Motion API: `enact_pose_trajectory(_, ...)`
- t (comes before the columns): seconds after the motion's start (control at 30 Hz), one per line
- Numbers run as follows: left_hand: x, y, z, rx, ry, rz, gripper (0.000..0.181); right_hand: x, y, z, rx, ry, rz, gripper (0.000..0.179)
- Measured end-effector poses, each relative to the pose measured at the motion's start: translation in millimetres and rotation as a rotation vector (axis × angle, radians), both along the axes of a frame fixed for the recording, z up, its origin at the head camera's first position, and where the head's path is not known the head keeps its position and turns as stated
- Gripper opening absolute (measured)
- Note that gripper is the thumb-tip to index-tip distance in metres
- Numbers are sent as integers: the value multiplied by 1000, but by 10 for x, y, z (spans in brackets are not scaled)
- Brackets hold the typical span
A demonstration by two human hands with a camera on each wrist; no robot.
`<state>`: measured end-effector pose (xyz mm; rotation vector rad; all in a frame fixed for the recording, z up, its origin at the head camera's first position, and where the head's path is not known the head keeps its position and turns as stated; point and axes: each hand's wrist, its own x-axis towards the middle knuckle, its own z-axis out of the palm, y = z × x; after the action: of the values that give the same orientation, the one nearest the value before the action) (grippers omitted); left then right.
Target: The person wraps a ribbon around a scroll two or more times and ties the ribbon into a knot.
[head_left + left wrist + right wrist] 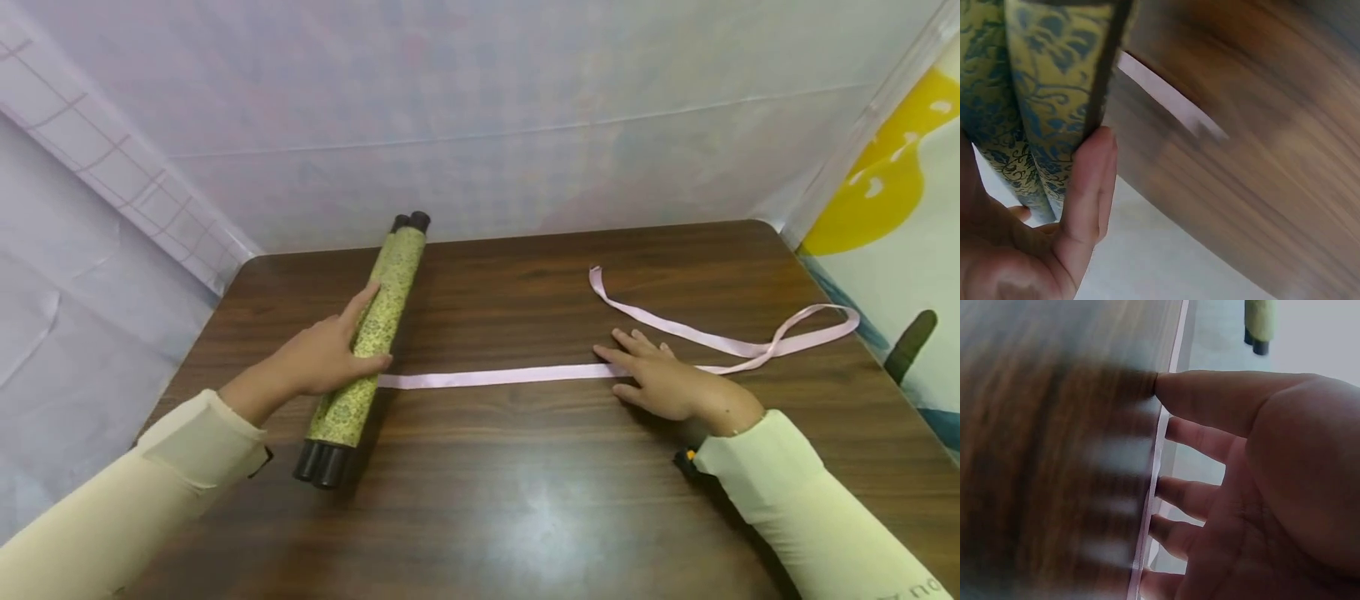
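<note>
A scroll point(375, 333) with yellow-green patterned backing is rolled from both sides into two parallel rolls with black end knobs. My left hand point(318, 354) grips it, thumb on the near side and fingers around the far side; in the left wrist view the blue-and-yellow pattern of the scroll point(1054, 81) shows close up. A pink ribbon point(502, 377) runs from beside the scroll across to my right hand point(660, 383). That hand rests on the ribbon with spread fingers, their tips touching the table in the right wrist view. The ribbon's left end is hidden by the scroll.
The brown wooden table point(480, 467) has rounded back corners. The ribbon's loose part loops near the right edge and doubles back toward the middle. A pale patterned cloth wall point(487, 125) stands behind, and a yellow-printed sheet point(870, 200) hangs at right.
</note>
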<state>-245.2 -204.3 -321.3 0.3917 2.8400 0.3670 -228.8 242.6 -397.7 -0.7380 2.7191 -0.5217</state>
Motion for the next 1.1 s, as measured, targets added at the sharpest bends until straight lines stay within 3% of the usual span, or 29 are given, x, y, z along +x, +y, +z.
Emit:
enact_pose_trajectory(0.23, 90, 727, -123, 82, -75, -72, 103, -13, 17, 2, 3, 12, 9, 59)
enact_pose_trajectory(0.47, 57, 1308, -292, 104, -112, -146, 98, 8, 37, -31, -1, 16, -4, 59)
enact_pose_trajectory(0.7, 25, 1659, -417, 142, -224, -105, 93, 7, 12, -18, 0, -6, -4, 59)
enact_pose_trajectory(0.8, 23, 1783, -455, 101, -189, -103, 92, -4, 0, -8, -3, -7, -9, 59)
enact_pose_trajectory(0.97, 42, 1948, -520, -78, -52, -126, 94, -10, -13, 0, -11, -8, -8, 59)
enact_pose_trajectory(1.1, 58, 2028, -533, -204, 0, -148, 93, -21, 0, 4, -14, -10, -5, 60)
